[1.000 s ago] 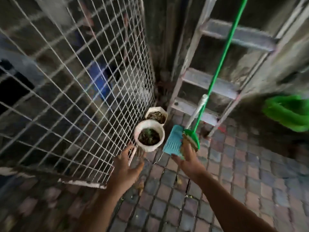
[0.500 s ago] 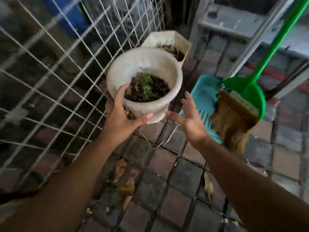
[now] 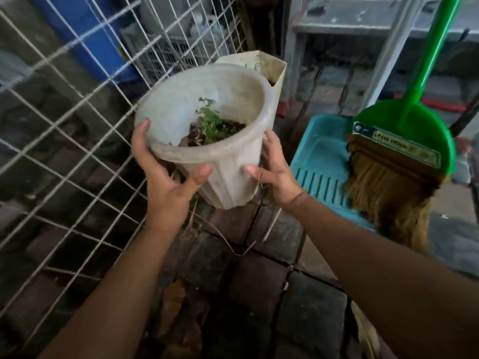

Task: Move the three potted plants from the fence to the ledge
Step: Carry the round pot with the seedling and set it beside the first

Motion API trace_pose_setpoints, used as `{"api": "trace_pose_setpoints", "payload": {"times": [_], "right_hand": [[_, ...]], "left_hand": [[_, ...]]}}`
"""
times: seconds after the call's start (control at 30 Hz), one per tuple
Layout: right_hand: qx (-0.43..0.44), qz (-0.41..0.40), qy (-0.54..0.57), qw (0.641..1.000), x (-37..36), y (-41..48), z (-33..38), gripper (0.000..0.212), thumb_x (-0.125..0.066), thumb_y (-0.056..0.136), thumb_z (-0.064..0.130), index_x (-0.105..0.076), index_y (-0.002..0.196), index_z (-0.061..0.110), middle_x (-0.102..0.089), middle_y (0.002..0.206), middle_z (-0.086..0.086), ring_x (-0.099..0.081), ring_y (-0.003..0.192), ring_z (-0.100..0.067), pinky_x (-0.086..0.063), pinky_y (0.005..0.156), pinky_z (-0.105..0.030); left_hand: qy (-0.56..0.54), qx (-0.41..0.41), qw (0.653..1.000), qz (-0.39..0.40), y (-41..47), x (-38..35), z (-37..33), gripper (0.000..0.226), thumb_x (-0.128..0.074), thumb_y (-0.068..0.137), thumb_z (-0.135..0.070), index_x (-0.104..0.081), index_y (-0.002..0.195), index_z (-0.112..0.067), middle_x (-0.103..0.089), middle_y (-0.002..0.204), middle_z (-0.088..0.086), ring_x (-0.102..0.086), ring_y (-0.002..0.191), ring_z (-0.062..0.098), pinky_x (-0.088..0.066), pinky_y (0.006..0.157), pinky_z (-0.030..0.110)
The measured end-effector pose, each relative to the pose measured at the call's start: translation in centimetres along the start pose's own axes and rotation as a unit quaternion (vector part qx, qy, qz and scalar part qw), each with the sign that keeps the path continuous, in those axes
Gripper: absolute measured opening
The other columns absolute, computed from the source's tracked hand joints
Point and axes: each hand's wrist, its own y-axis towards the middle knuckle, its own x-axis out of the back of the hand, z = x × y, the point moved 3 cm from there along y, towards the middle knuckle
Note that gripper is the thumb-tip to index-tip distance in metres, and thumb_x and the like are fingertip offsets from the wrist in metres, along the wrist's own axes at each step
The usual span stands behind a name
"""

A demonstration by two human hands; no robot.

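Observation:
A round white pot [image 3: 223, 174] with dark soil and a small green seedling [image 3: 210, 123] is tilted towards me beside the wire mesh fence [image 3: 77, 141]. My left hand [image 3: 166, 177] grips its left side, fingers over the rim and thumb on the wall. My right hand [image 3: 274, 172] presses on its right side. Behind it stands a second, square cream pot [image 3: 269, 66], mostly hidden. No third pot or ledge is in view.
A teal dustpan [image 3: 321, 161] and a green-handled broom [image 3: 399, 156] stand close on the right. A metal ladder [image 3: 394, 47] leans behind them. Brick paving [image 3: 259, 281] with dry leaves lies below. A blue barrel [image 3: 88, 37] stands beyond the fence.
Both hands reached forward from open and apart to closing on the round white pot. The pot has tipped towards me and looks larger as my head came closer.

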Motion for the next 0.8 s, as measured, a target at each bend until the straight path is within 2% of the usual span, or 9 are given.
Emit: {"api": "trace_pose_setpoints", "payload": {"times": [0.1, 0.17, 0.2, 0.3, 0.33, 0.47, 0.53, 0.67, 0.8], "right_hand": [[-0.036, 0.026, 0.028, 0.999, -0.3, 1.2, 1.0, 0.116, -0.081, 0.068, 0.022, -0.014, 0.163, 0.013, -0.032, 0.165, -0.023, -0.039, 0.15, -0.034, -0.033, 0.125, -0.056], [-0.04, 0.03, 0.023, 0.998, -0.5, 1.5, 1.4, 0.114, -0.077, 0.069, 0.013, -0.013, 0.162, 0.009, -0.035, 0.163, -0.023, -0.042, 0.145, -0.029, -0.031, 0.125, -0.057], [-0.045, 0.025, 0.024, 0.998, -0.6, 1.5, 1.5, 0.117, -0.08, 0.066, 0.015, -0.014, 0.162, 0.007, -0.037, 0.161, -0.022, -0.043, 0.144, -0.029, -0.032, 0.125, -0.057], [-0.053, 0.0, 0.023, 0.998, -0.6, 1.6, 1.1, 0.123, -0.083, 0.056, 0.033, -0.021, 0.16, 0.01, -0.043, 0.158, -0.021, -0.046, 0.144, -0.036, -0.041, 0.12, -0.051], [-0.051, -0.009, 0.022, 0.998, -0.5, 1.7, 0.8, 0.121, -0.083, 0.055, 0.033, -0.023, 0.159, 0.012, -0.044, 0.156, -0.021, -0.048, 0.143, -0.037, -0.044, 0.118, -0.049], [-0.034, -0.007, 0.019, 0.999, -0.4, 2.5, 0.6, 0.113, -0.083, 0.063, 0.011, -0.023, 0.159, 0.017, -0.045, 0.152, -0.024, -0.05, 0.139, -0.037, -0.041, 0.12, -0.055], [-0.023, -0.007, 0.027, 0.999, -0.8, 2.5, 0.5, 0.115, -0.082, 0.063, 0.009, -0.021, 0.16, 0.016, -0.043, 0.152, -0.026, -0.05, 0.14, -0.036, -0.041, 0.12, -0.055], [0.014, -0.017, 0.047, 0.999, -1.4, 1.5, -0.2, 0.118, -0.085, 0.063, 0.028, -0.021, 0.162, 0.015, -0.041, 0.16, -0.017, -0.044, 0.147, -0.031, -0.038, 0.123, -0.055], [0.038, -0.015, 0.06, 0.997, -2.3, 1.2, -0.6, 0.132, -0.092, 0.067, 0.055, -0.014, 0.166, 0.016, -0.037, 0.167, -0.009, -0.039, 0.153, -0.024, -0.034, 0.126, -0.053]], "left_hand": [[0.019, 0.023, 0.997, 0.065, 1.2, 1.2, -1.5, 0.108, -0.082, 0.076, -0.063, -0.017, 0.153, -0.026, -0.027, 0.159, -0.011, -0.039, 0.148, 0.001, -0.038, 0.125, 0.042], [0.022, 0.041, 0.996, 0.071, 1.5, 1.7, -2.2, 0.107, -0.082, 0.072, -0.068, -0.019, 0.149, -0.03, -0.03, 0.154, -0.016, -0.042, 0.142, -0.007, -0.039, 0.124, 0.035], [0.015, 0.049, 0.997, 0.061, 1.5, 1.8, -2.4, 0.107, -0.082, 0.071, -0.07, -0.02, 0.148, -0.031, -0.031, 0.153, -0.014, -0.043, 0.142, -0.006, -0.039, 0.123, 0.035], [-0.05, 0.08, 0.995, 0.03, 1.0, 1.2, -2.3, 0.107, -0.086, 0.068, -0.068, -0.021, 0.147, -0.034, -0.034, 0.156, -0.006, -0.043, 0.15, 0.019, -0.041, 0.121, 0.056], [-0.067, 0.08, 0.994, 0.023, 0.8, 0.9, -2.4, 0.108, -0.087, 0.067, -0.067, -0.022, 0.146, -0.034, -0.034, 0.156, -0.005, -0.043, 0.149, 0.021, -0.042, 0.12, 0.056], [-0.112, 0.095, 0.989, -0.027, 1.0, 0.2, -2.4, 0.114, -0.092, 0.061, -0.065, -0.022, 0.144, -0.031, -0.039, 0.152, -0.006, -0.043, 0.149, 0.029, -0.039, 0.118, 0.067], [-0.126, 0.113, 0.985, -0.041, 1.2, 0.4, -2.4, 0.112, -0.094, 0.061, -0.06, -0.024, 0.144, -0.032, -0.042, 0.151, -0.006, -0.044, 0.149, 0.032, -0.039, 0.116, 0.072], [-0.152, 0.14, 0.977, -0.059, 0.8, 0.0, -2.2, 0.086, -0.075, 0.078, -0.036, -0.025, 0.148, -0.036, -0.039, 0.161, 0.0, -0.046, 0.148, 0.031, -0.041, 0.113, 0.074], [-0.153, 0.15, 0.974, -0.072, 0.6, 0.0, -2.0, 0.094, -0.074, 0.076, -0.038, -0.019, 0.152, -0.041, -0.036, 0.164, 0.002, -0.046, 0.149, 0.03, -0.042, 0.114, 0.069]]}}
